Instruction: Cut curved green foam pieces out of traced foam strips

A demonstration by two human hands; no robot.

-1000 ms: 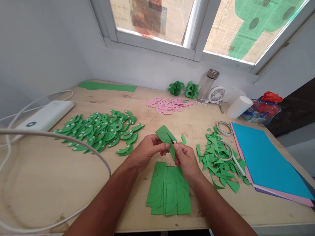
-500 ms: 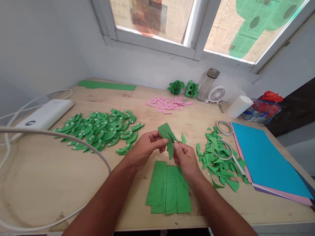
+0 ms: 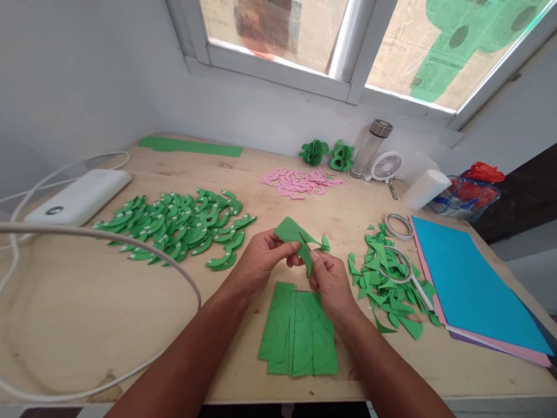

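Observation:
My left hand (image 3: 262,259) is closed on a piece of green paper (image 3: 288,230), thumb on top, above the middle of the table. In my right hand (image 3: 333,283) are small scissors, mostly hidden by the fingers; their dark blades (image 3: 303,238) lie across the paper. A cut strip of it hangs down between the two hands. Just below them lie green paper rectangles (image 3: 300,334) with curved pencil lines. A small green scrap (image 3: 325,243) is just beyond my right hand.
Left stands a heap of curved green pieces (image 3: 178,226) with white tabs, near a white power bank (image 3: 78,197) and looping cable. Pink cutouts (image 3: 296,183) lie behind. Green scraps (image 3: 391,290), tape rolls (image 3: 398,226) and blue paper (image 3: 474,284) are at right.
The paper has turned slightly in my left hand, and its cut strip has shifted a little to the right. Both hands keep their grip; the view has shifted slightly.

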